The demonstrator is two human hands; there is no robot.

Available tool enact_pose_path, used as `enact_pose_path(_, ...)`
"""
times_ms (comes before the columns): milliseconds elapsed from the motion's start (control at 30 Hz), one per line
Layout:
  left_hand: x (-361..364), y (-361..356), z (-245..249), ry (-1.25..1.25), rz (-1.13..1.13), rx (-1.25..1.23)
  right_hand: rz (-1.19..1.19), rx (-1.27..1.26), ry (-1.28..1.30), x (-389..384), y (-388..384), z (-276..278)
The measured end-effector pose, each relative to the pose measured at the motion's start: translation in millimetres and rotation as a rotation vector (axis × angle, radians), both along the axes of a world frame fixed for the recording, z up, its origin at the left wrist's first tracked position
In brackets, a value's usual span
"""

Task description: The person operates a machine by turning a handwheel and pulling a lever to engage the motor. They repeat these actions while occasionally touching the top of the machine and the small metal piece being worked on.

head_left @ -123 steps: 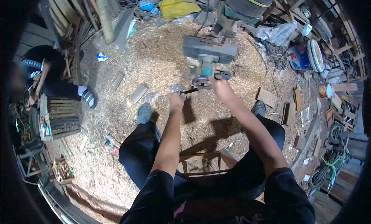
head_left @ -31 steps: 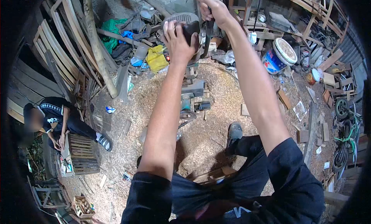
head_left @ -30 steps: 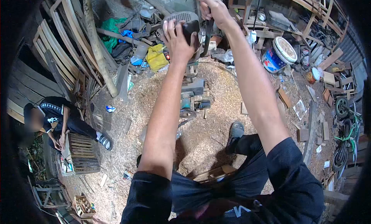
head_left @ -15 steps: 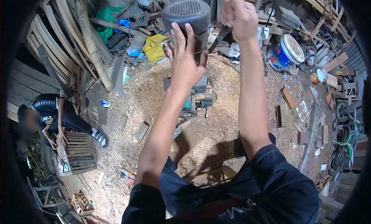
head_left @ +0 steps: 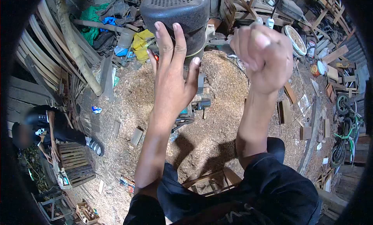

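Observation:
A dark rounded housing (head_left: pixel 175 19) with a perforated top stands in front of me. My left hand (head_left: pixel 173 81) is at its near side, fingers stretched up against it or just in front of it, and the thumb apart. To the right, my right hand (head_left: pixel 264 56) is raised in a fist close to the camera. What the fist holds, if anything, is hidden. Below the housing, past my left wrist, part of a teal and dark machine (head_left: pixel 186 114) with a vise-like piece (head_left: pixel 202 104) shows near the floor.
Wood shavings cover the floor (head_left: pixel 221 131). At left a person (head_left: pixel 54 126) sits by a slatted wooden piece (head_left: pixel 75 159). A long pole (head_left: pixel 75 50) and curved wood strips lean behind. A white bucket (head_left: pixel 295 40), wood offcuts and a small green motorbike (head_left: pixel 345 131) are at right.
My right fist has come closer and moved right and down, away from the housing. My left hand sits slightly lower and farther left in view. The view has shifted a little.

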State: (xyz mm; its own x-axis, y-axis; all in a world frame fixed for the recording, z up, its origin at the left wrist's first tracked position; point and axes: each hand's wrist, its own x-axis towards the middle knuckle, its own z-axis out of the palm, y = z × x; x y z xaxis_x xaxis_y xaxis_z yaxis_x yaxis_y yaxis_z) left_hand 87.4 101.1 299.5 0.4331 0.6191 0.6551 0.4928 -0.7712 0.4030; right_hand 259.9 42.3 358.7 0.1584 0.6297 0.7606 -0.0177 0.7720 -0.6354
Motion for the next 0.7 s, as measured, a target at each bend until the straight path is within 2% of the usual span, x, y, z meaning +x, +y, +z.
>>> enact_pose_path(100, 2, 1, -4, 0.021, 0.031, 0.013, -0.047, 0.038, -0.055, -1, -9, -11)
enact_pose_path(167, 4, 3, -7, 0.028, 0.058, 0.032, -0.095, 0.095, 0.021, -10, -11, -20)
enact_pose_path(333, 11, -1, -7, 0.031, 0.094, 0.034, -0.076, 0.104, -0.014, -9, -16, -26)
enact_pose_path(433, 10, 3, -4, 0.087, 0.118, 0.013, -0.037, 0.029, -0.034, -4, -16, -19)
enact_pose_path(533, 14, 3, 0, 0.123, 0.17, 0.032, 0.119, 0.036, -0.005, 3, 0, -14)
enact_pose_path(633, 10, 2, 0, 0.133, 0.167, 0.03, -0.147, 0.051, 0.146, -13, 7, -6)
enact_pose_path(700, 9, 2, 3, 0.115, 0.144, 0.032, -0.269, 0.119, 0.016, -5, 22, 1)
